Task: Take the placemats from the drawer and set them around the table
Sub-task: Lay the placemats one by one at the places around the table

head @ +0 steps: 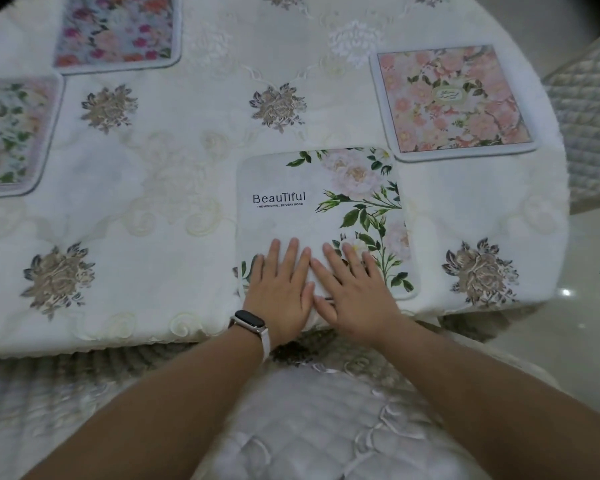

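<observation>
A white placemat (312, 188) printed with "Beautiful" and green-leaved pale roses lies flat at the near edge of the round table (174, 209). My left hand (281, 292) and my right hand (354, 292) rest palm down side by side on its near edge, fingers spread, holding nothing. A pink blossom placemat (454, 102) lies at the right. A pale floral placemat (11, 133) lies at the left edge, and a blue one with red and pink flowers (118, 29) sits at the far left.
The table wears a white embroidered cloth with grey-brown flower motifs (278, 105). A quilted chair seat (589, 109) stands at the right, another quilted cushion (312, 424) lies below my arms. Glossy floor (589, 306) shows at the right.
</observation>
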Tool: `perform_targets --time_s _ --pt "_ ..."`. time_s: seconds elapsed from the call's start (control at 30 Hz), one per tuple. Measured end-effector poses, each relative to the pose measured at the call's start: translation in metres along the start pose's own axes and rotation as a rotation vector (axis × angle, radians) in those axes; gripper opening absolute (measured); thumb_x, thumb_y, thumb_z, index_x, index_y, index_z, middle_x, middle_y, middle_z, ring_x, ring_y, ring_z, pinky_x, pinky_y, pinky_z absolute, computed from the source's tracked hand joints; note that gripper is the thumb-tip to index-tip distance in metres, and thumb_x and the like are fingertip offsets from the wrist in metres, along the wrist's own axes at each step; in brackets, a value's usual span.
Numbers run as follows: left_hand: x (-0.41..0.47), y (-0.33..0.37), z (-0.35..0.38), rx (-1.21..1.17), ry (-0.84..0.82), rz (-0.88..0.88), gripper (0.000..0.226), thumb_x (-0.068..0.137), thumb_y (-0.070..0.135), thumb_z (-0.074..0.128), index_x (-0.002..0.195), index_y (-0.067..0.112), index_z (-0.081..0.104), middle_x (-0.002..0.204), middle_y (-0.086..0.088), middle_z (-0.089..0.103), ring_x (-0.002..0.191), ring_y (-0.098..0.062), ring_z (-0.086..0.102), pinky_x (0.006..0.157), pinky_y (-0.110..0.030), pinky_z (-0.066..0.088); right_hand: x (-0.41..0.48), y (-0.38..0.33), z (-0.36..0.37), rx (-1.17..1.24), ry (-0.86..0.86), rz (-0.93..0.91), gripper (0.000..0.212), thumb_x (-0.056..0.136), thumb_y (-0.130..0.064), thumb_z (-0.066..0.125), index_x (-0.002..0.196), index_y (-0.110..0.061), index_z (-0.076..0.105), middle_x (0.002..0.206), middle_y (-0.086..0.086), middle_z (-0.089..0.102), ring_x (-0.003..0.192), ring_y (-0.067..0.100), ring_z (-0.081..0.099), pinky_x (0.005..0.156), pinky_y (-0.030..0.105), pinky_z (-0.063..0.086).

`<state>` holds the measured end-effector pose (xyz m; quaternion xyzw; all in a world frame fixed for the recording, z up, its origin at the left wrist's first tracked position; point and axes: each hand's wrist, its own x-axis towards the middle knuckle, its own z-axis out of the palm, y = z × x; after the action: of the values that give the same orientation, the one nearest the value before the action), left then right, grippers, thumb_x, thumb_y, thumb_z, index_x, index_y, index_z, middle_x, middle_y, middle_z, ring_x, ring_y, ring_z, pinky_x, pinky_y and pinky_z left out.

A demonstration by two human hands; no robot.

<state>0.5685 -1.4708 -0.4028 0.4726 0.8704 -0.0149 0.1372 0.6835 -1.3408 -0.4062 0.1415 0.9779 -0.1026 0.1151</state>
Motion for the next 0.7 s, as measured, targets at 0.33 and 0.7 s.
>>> perform_targets --time_s 0.33,0.7 --pt "0.093 -0.028 -0.017 -0.066 0.071 -0.004 0.059 0.100 0.046 0.013 0.155 0.027 0.004 0.163 0.004 -0.004 0.148 -0.017 -0.010 0.119 -0.044 -0.002 0.085 0.027 -0.025 0.044 0.062 0.112 0.063 0.096 -0.053 0.014 0.154 -0.031 0.004 0.163 -0.003 0.000 0.149 0.023 -0.003 0.119 0.048 -0.003" --pt "0.195 -0.057 -0.045 -0.115 0.120 -0.049 0.062 0.097 0.050 0.018 0.155 0.029 0.009 0.163 0.001 0.004 0.149 -0.018 -0.002 0.119 -0.044 0.000 0.186 0.080 -0.056 0.027 0.125 0.096 0.064 0.096 -0.054 0.017 0.154 -0.030 0.009 0.163 0.000 0.006 0.149 0.023 0.001 0.120 0.047 0.001"
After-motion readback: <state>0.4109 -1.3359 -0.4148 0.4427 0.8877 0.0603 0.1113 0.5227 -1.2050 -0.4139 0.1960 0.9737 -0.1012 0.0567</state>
